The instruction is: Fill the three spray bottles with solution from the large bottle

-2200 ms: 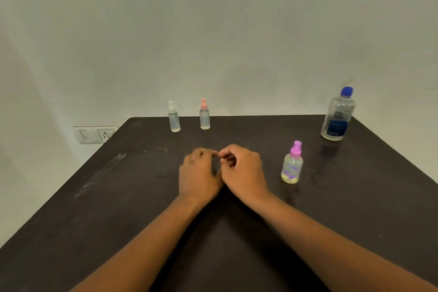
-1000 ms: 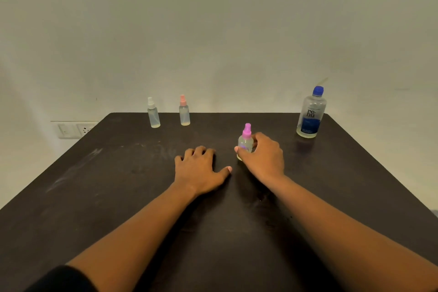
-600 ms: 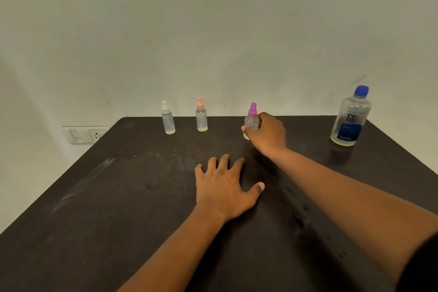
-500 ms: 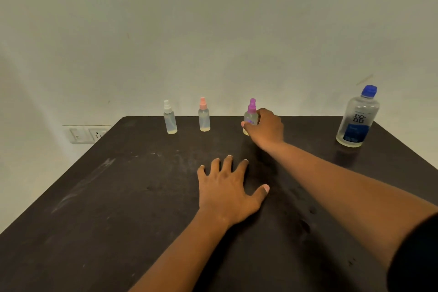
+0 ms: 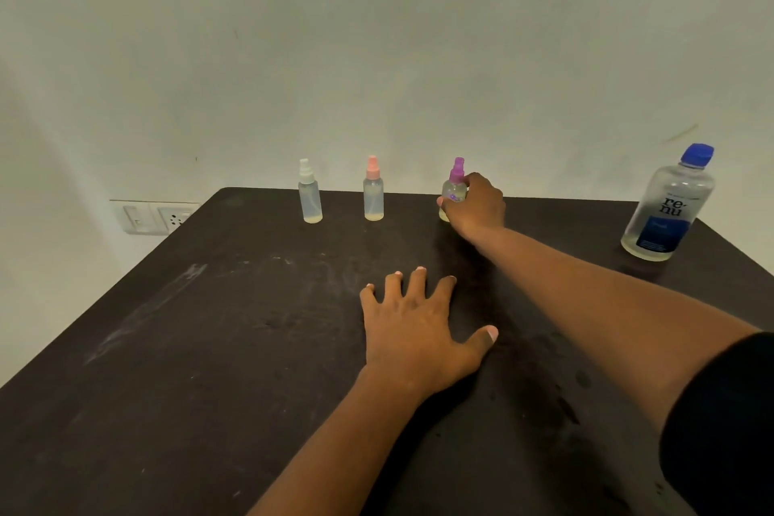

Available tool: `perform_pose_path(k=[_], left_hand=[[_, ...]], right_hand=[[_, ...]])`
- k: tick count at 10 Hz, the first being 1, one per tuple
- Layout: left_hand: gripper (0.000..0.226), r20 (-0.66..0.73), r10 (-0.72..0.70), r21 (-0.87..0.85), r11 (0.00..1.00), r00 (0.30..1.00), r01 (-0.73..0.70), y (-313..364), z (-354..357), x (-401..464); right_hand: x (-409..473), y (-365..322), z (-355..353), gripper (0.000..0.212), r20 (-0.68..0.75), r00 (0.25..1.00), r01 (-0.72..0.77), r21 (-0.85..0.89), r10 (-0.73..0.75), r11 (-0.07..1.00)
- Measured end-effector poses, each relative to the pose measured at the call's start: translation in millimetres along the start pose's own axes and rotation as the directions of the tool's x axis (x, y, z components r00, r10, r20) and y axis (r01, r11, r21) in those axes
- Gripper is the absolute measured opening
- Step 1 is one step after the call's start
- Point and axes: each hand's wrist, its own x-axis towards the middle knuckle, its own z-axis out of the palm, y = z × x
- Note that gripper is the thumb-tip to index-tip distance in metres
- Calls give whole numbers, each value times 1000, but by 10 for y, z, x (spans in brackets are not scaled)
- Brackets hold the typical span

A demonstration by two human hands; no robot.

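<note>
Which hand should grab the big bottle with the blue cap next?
Probably the right hand: it grips the purple-capped spray bottle, nearer the large clear blue-capped bottle. The left hand lies flat, farther away.

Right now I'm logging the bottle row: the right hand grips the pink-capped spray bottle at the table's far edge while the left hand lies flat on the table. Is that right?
Not quite. In the head view the right hand grips the purple-capped spray bottle, not the pink-capped spray bottle, which stands untouched to its left. The left hand does lie flat on the table.
</note>
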Motion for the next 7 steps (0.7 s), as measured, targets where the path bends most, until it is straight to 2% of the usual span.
perform_pose_path(k=[4, 5, 6, 7], left_hand=[[89, 7, 7, -10, 1000, 1000, -7, 7, -14, 18], [89, 13, 6, -16, 1000, 1000, -6, 16, -24, -1], [86, -28, -3, -25, 1000, 1000, 3, 36, -3, -16], [76, -105, -29, -24, 999, 994, 27, 34, -13, -35]], right_hand=[[55, 29, 127, 45, -7, 1000, 7, -56, -7, 998], [8, -1, 77, 55, 41, 999, -30, -42, 32, 999], [-103, 25, -25, 62, 37, 998, -47, 10, 46, 999], [-338, 22, -239, 58, 30, 998, -53, 12, 52, 999]])
